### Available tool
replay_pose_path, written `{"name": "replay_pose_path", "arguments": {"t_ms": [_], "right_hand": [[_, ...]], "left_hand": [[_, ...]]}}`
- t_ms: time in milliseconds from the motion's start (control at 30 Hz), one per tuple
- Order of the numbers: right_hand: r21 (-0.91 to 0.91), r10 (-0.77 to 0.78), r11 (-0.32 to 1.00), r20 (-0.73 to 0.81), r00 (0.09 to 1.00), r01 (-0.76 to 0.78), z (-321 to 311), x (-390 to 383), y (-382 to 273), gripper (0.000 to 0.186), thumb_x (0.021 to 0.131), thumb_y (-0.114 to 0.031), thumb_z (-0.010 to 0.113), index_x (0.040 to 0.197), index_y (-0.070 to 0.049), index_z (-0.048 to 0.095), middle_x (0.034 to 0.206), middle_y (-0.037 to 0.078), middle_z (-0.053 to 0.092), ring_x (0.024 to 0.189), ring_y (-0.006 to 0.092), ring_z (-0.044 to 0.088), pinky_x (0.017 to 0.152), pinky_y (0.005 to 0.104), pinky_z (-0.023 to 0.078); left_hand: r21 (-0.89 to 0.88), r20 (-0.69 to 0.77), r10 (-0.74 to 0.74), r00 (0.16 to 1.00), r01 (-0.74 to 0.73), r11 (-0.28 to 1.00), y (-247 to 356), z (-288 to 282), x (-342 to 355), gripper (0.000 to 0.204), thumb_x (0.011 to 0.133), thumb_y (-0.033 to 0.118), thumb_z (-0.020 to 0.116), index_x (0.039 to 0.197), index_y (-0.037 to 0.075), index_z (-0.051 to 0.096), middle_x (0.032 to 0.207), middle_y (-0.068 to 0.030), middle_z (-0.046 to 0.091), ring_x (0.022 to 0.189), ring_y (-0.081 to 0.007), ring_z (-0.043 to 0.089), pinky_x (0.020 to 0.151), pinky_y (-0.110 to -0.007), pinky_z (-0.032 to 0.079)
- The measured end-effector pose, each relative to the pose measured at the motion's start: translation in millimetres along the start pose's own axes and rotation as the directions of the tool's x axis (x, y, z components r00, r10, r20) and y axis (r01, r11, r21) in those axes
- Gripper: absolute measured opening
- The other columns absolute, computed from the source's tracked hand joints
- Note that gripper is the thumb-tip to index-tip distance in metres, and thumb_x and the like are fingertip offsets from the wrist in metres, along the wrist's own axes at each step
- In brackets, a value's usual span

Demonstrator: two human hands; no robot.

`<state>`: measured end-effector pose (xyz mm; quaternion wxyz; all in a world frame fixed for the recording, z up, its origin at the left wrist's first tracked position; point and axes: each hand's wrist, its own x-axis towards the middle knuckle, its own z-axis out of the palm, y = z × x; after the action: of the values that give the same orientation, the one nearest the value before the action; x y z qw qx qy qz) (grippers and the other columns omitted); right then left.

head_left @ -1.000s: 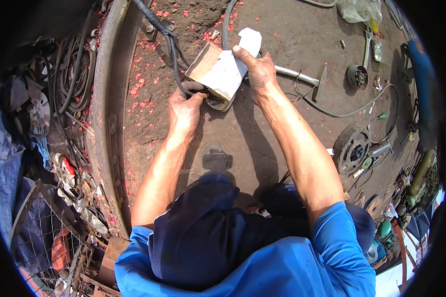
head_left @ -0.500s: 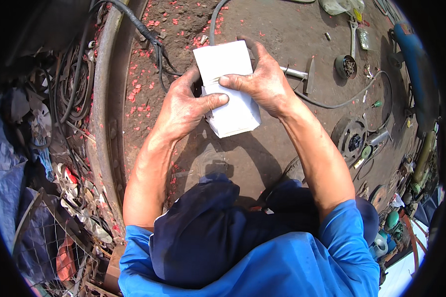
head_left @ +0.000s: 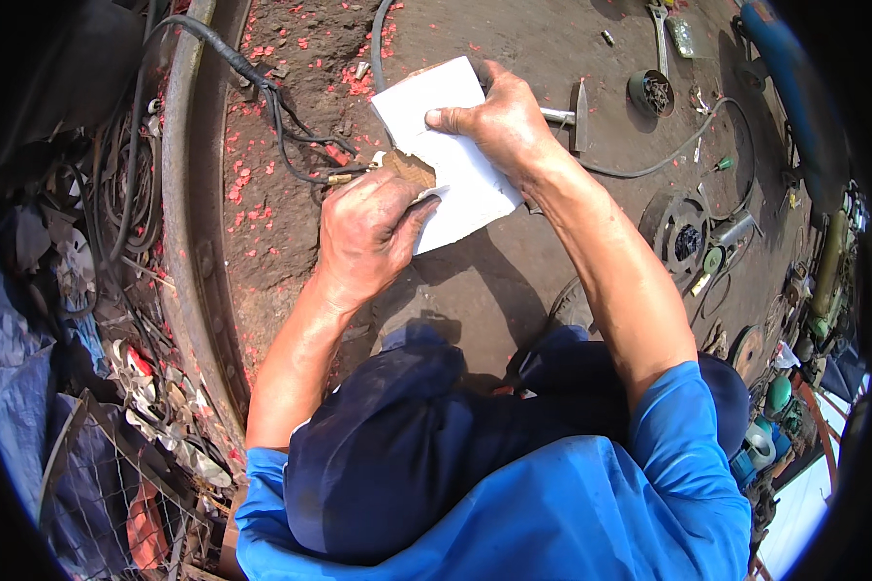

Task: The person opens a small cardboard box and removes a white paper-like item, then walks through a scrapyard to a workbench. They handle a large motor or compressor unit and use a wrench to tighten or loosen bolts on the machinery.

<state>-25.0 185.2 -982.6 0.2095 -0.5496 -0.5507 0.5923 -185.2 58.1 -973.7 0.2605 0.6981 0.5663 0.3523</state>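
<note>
A white cardboard box (head_left: 460, 189) is held up in front of me, over the ground. Its left side is torn, and brown cardboard (head_left: 412, 169) shows at the tear. My right hand (head_left: 509, 121) grips the upper right of the box, thumb flat on its face and fingers behind it. Closed in a pinch, my left hand (head_left: 368, 228) has the torn edge at the box's left side between thumb and fingers. What the box contains cannot be seen.
Black cables (head_left: 281, 102) run by a rusty metal rail (head_left: 179, 174) on the left. A hammer (head_left: 579, 116), a tin of small metal bits (head_left: 652, 94) and a wrench (head_left: 661, 39) lie on the right. Red flakes dot the ground. Wire mesh (head_left: 116, 474) stands lower left.
My left hand has turned over into a pinch and ripped the box's left side, baring brown cardboard. The right hand keeps its hold as the box tilts.
</note>
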Motion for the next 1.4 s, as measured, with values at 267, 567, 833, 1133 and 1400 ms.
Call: {"name": "replay_pose_path", "arguments": {"t_ms": [267, 567, 833, 1133, 1400], "right_hand": [[-0.113, -0.093, 0.989, 0.023, 0.995, 0.095, -11, -8, 1, 0.066, 0.072, -0.012, 0.084, 0.122, 0.015, 0.049, 0.099, 0.023, 0.069, 0.082, 0.0253, 0.071, 0.065, 0.0346, 0.059], [-0.164, -0.125, 0.982, -0.167, 0.978, 0.098, -23, 3, 13, 0.058, 0.074, -0.015, 0.084, 0.118, 0.008, 0.055, 0.095, 0.019, 0.07, 0.082, 0.0241, 0.07, 0.073, 0.0347, 0.058], [-0.062, -0.12, 0.992, -0.146, 0.982, 0.112, -57, 14, 12, 0.083, 0.075, -0.019, 0.085, 0.135, 0.013, 0.038, 0.112, 0.029, 0.064, 0.095, 0.0298, 0.069, 0.076, 0.0348, 0.061], [-0.188, -0.138, 0.966, 0.203, 0.969, 0.177, -18, -21, -31, 0.067, 0.073, -0.014, 0.084, 0.127, 0.009, 0.051, 0.096, 0.018, 0.069, 0.079, 0.0213, 0.069, 0.067, 0.0331, 0.057], [-0.133, -0.013, 0.99, 0.21, 0.978, 0.042, -19, -14, -19, 0.062, 0.074, -0.014, 0.083, 0.125, 0.007, 0.054, 0.101, 0.019, 0.07, 0.09, 0.0239, 0.069, 0.079, 0.0356, 0.056]], "left_hand": [[-0.53, 0.332, -0.45, 0.829, 0.558, 0.638, 4, 11, -12, 0.039, 0.078, 0.009, 0.078, 0.113, -0.004, 0.066, 0.092, -0.0089, 0.071, 0.077, -0.0155, 0.065, 0.071, -0.031, 0.052], [-0.105, 0.262, -0.059, 0.963, 0.089, 0.991, 19, 8, -3, 0.019, 0.075, 0.005, 0.072, 0.094, 0.004, 0.069, 0.081, -0.0131, 0.058, 0.074, -0.031, 0.06, 0.07, -0.04, 0.05], [0.044, 0.459, -0.15, 0.876, 0.147, 0.988, 19, 15, -44, 0.068, 0.069, 0.039, 0.086, 0.121, 0.002, 0.061, 0.108, -0.0147, 0.065, 0.097, -0.0292, 0.064, 0.079, -0.038, 0.052], [-0.606, 0.625, -0.441, 0.645, 0.756, 0.246, -16, 2, -6, 0.035, 0.09, 0.022, 0.069, 0.113, -0.004, 0.065, 0.097, -0.009, 0.069, 0.078, -0.014, 0.064, 0.065, -0.026, 0.053], [-0.779, 0.472, -0.523, 0.71, 0.614, 0.13, -8, 26, -16, 0.036, 0.086, 0.019, 0.075, 0.112, -0.004, 0.065, 0.101, -0.0087, 0.069, 0.088, -0.0164, 0.065, 0.082, -0.031, 0.052]]}}
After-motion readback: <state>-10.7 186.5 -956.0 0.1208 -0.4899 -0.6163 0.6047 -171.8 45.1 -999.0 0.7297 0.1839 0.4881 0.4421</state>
